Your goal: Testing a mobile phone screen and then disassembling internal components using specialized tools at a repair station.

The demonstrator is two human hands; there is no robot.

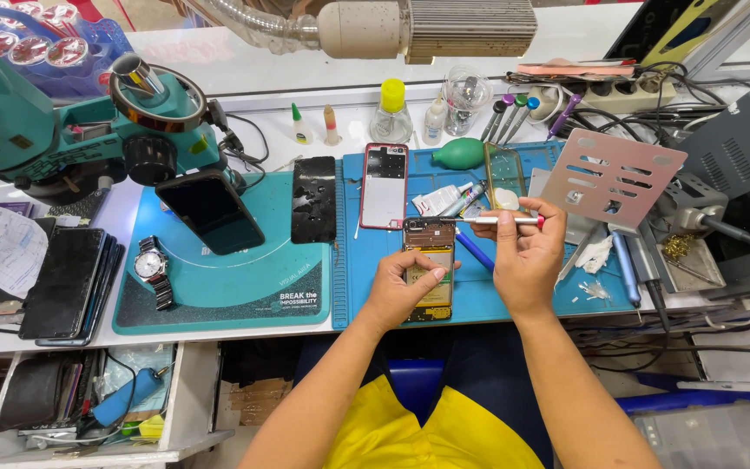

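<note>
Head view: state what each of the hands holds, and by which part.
Left hand steadies the opened phone by its lower left edge. Right hand pinches the screwdriver near its red rear end.

Teal microscope (88,130) stood at the left, above a round teal base mat (219,278). Wristwatch (151,267) lay on that mat, beside a dark phone (210,211) propped at a tilt. Black screen panel (314,199) rested at the mat's right edge. Red-rimmed phone back cover (384,186) lay on the blue work mat (557,295), near a green rubber blower (459,153). Yellow-capped bottle (391,111) stood behind, against the back edge. Perforated metal plate (611,177) leaned at the right. Stack of dark phones (71,282) sat far left.
</note>
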